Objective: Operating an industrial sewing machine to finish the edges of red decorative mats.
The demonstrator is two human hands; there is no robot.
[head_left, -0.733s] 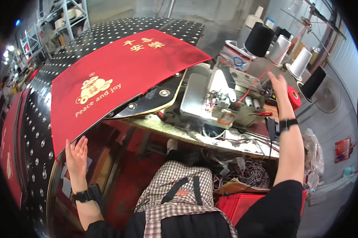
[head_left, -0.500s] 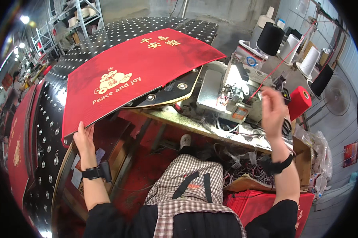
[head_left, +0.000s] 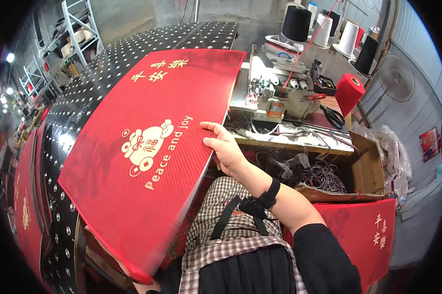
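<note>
A large red mat (head_left: 113, 127) with gold lettering and a gold emblem lies slanted over the studded black table, its near corner hanging toward my lap. My right hand (head_left: 226, 149) grips the mat's right edge, thumb and a finger over its top face, the other fingers partly hidden below. My left hand (head_left: 106, 250) is under the mat's near left edge. Its fingers are mostly covered by the mat. Just beyond the mat's right edge stands a sewing machine (head_left: 275, 93), lit by its lamp, with red thread running up from it.
Thread cones stand behind the machine, with a red cone (head_left: 350, 90) to its right. Black scissors (head_left: 332, 117) lie on the machine table. Below are a cardboard box (head_left: 370, 166) of thread scraps and a stack of red mats (head_left: 363, 245). More red mats (head_left: 27, 196) hang at the left.
The mat has turned and come nearer to me, off the machine's side. My right hand has moved left from beside the machine and taken hold of its edge. My left hand has slipped beneath it.
</note>
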